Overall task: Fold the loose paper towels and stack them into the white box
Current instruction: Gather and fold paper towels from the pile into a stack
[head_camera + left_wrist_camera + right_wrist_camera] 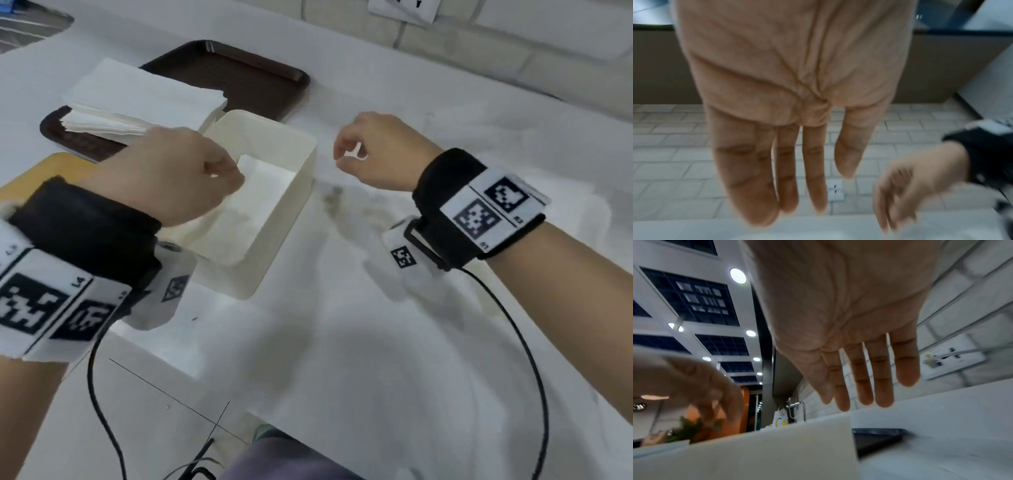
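Only the head view shows folded towels (pixel 239 205) inside the white box (pixel 291 192). Wrist views show left hand (pixel 793 91) and right hand (pixel 849 318) fingers straight, empty; fingertips blurred.

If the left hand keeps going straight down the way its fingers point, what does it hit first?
Most likely the folded paper towel lying in the white box: the left hand hangs over the box's opening, fingers down. How high above it cannot be told.

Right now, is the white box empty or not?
Not empty. The white box has no lid on, and folded paper towels lie inside it.
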`<move>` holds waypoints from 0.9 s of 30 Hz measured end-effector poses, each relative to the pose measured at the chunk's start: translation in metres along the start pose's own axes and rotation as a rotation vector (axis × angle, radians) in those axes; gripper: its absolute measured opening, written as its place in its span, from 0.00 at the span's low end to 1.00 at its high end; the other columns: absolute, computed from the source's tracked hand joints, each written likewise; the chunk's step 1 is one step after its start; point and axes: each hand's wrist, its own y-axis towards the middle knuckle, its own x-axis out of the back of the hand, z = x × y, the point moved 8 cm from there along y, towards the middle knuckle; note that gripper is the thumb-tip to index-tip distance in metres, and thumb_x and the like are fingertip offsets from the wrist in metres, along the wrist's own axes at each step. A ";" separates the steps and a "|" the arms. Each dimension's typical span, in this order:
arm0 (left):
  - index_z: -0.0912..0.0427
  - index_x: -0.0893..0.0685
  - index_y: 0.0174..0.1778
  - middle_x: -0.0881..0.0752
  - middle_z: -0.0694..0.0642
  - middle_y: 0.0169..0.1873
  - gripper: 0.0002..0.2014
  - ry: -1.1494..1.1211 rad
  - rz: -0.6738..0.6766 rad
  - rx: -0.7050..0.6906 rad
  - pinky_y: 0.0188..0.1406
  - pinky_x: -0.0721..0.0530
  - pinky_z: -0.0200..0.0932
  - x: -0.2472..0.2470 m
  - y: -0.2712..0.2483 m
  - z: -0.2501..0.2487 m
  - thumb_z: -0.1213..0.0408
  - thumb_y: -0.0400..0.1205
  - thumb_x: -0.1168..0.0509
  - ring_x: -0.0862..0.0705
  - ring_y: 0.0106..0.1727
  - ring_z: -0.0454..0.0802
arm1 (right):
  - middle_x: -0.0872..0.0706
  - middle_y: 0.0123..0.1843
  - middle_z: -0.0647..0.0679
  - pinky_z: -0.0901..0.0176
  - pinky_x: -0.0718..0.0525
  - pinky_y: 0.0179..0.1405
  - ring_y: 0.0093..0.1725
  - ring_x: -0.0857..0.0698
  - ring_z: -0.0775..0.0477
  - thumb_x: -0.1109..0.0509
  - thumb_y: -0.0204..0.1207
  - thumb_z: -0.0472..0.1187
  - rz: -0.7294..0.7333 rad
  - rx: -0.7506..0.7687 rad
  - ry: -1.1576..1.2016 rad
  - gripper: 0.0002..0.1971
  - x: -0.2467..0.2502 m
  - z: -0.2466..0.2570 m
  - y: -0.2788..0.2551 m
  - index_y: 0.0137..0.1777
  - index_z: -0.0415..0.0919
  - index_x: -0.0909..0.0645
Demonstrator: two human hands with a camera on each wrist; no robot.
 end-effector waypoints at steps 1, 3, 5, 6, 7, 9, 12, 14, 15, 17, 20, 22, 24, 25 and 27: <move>0.49 0.14 0.51 0.15 0.48 0.48 0.11 -0.075 -0.071 -0.050 0.46 0.26 0.36 0.006 -0.006 -0.013 0.53 0.81 0.40 0.19 0.50 0.47 | 0.22 0.60 0.46 0.53 0.23 0.58 0.57 0.20 0.45 0.37 0.79 0.46 0.041 -0.053 -0.024 0.10 -0.008 -0.013 -0.013 0.55 0.44 0.19; 0.47 0.16 0.43 0.18 0.43 0.37 0.06 -0.179 -0.156 -0.150 0.34 0.30 0.23 0.008 -0.021 -0.041 0.54 0.79 0.38 0.21 0.36 0.40 | 0.23 0.59 0.48 0.54 0.24 0.53 0.56 0.21 0.45 0.35 0.78 0.50 0.159 -0.139 -0.109 0.12 -0.030 -0.036 -0.040 0.55 0.44 0.21; 0.47 0.17 0.41 0.20 0.42 0.34 0.05 -0.246 -0.165 -0.222 0.31 0.31 0.18 -0.002 -0.033 -0.068 0.55 0.79 0.37 0.22 0.33 0.38 | 0.24 0.60 0.48 0.55 0.27 0.47 0.55 0.23 0.45 0.33 0.75 0.55 0.302 -0.191 -0.206 0.18 -0.055 -0.050 -0.064 0.58 0.43 0.24; 0.48 0.17 0.41 0.20 0.42 0.33 0.05 -0.259 -0.159 -0.257 0.33 0.30 0.20 -0.012 -0.037 -0.080 0.55 0.79 0.37 0.22 0.33 0.39 | 0.25 0.60 0.48 0.55 0.28 0.45 0.52 0.24 0.46 0.32 0.73 0.57 0.365 -0.202 -0.248 0.21 -0.067 -0.055 -0.073 0.59 0.43 0.25; 0.48 0.17 0.42 0.20 0.43 0.34 0.05 -0.257 -0.147 -0.291 0.35 0.30 0.23 -0.023 -0.041 -0.091 0.54 0.79 0.37 0.21 0.34 0.40 | 0.26 0.60 0.48 0.55 0.30 0.44 0.51 0.26 0.46 0.31 0.72 0.57 0.407 -0.206 -0.282 0.22 -0.077 -0.059 -0.080 0.59 0.43 0.27; 0.49 0.17 0.44 0.21 0.44 0.36 0.06 -0.220 -0.071 -0.333 0.37 0.29 0.27 -0.054 -0.045 -0.108 0.54 0.79 0.38 0.23 0.34 0.40 | 0.27 0.61 0.47 0.55 0.32 0.43 0.51 0.27 0.45 0.33 0.74 0.55 0.403 -0.188 -0.314 0.18 -0.088 -0.060 -0.087 0.56 0.45 0.30; 0.51 0.18 0.49 0.21 0.47 0.43 0.08 -0.136 0.076 -0.310 0.38 0.28 0.33 -0.102 -0.042 -0.114 0.54 0.80 0.39 0.24 0.36 0.42 | 0.28 0.61 0.47 0.55 0.35 0.42 0.57 0.24 0.44 0.34 0.76 0.45 0.320 -0.149 -0.339 0.14 -0.092 -0.057 -0.090 0.59 0.45 0.29; 0.53 0.18 0.52 0.19 0.49 0.47 0.10 -0.087 0.143 -0.271 0.44 0.27 0.40 -0.121 -0.037 -0.110 0.54 0.81 0.39 0.23 0.40 0.47 | 0.28 0.60 0.48 0.55 0.36 0.43 0.57 0.24 0.44 0.33 0.74 0.41 0.279 -0.116 -0.396 0.15 -0.094 -0.054 -0.093 0.60 0.46 0.28; 0.54 0.18 0.53 0.19 0.51 0.48 0.11 -0.065 0.160 -0.256 0.45 0.27 0.41 -0.127 -0.034 -0.107 0.54 0.81 0.39 0.22 0.41 0.48 | 0.27 0.60 0.48 0.54 0.36 0.44 0.57 0.23 0.43 0.33 0.74 0.40 0.268 -0.100 -0.413 0.14 -0.095 -0.054 -0.093 0.59 0.47 0.28; 0.56 0.19 0.56 0.18 0.54 0.53 0.13 -0.043 0.182 -0.224 0.45 0.29 0.40 -0.132 -0.028 -0.104 0.54 0.81 0.39 0.22 0.45 0.49 | 0.26 0.58 0.48 0.54 0.35 0.43 0.54 0.23 0.43 0.35 0.75 0.39 0.244 -0.099 -0.374 0.09 -0.090 -0.054 -0.093 0.52 0.48 0.28; 0.59 0.25 0.67 0.20 0.58 0.62 0.22 -0.052 0.192 -0.165 0.50 0.30 0.39 -0.131 -0.020 -0.100 0.51 0.82 0.40 0.20 0.57 0.53 | 0.24 0.52 0.47 0.55 0.29 0.42 0.48 0.23 0.43 0.39 0.75 0.36 0.138 -0.194 -0.033 0.04 -0.061 -0.065 -0.093 0.44 0.44 0.31; 0.61 0.33 0.75 0.23 0.59 0.69 0.29 -0.114 0.199 -0.120 0.55 0.31 0.40 -0.129 -0.015 -0.098 0.47 0.82 0.41 0.24 0.67 0.55 | 0.21 0.48 0.47 0.57 0.25 0.44 0.46 0.21 0.45 0.38 0.75 0.36 -0.027 -0.233 0.246 0.02 -0.031 -0.073 -0.096 0.43 0.42 0.29; 0.59 0.40 0.79 0.27 0.58 0.73 0.35 -0.221 0.236 -0.068 0.58 0.33 0.40 -0.129 -0.008 -0.097 0.43 0.81 0.42 0.27 0.72 0.55 | 0.20 0.43 0.50 0.64 0.26 0.38 0.39 0.22 0.52 0.37 0.76 0.35 -0.187 -0.258 0.475 0.05 -0.005 -0.081 -0.102 0.39 0.43 0.28; 0.56 0.42 0.80 0.28 0.57 0.74 0.36 -0.288 0.264 -0.052 0.60 0.34 0.40 -0.131 -0.004 -0.098 0.40 0.80 0.43 0.27 0.72 0.54 | 0.22 0.40 0.51 0.67 0.28 0.35 0.37 0.25 0.54 0.37 0.76 0.34 -0.241 -0.271 0.621 0.09 0.004 -0.085 -0.105 0.36 0.44 0.28; 0.52 0.42 0.80 0.27 0.52 0.73 0.42 -0.484 0.329 -0.045 0.68 0.33 0.40 -0.137 0.005 -0.103 0.33 0.74 0.42 0.25 0.70 0.52 | 0.25 0.36 0.50 0.65 0.29 0.38 0.37 0.26 0.53 0.39 0.75 0.31 -0.302 -0.287 0.950 0.12 0.012 -0.089 -0.110 0.33 0.45 0.30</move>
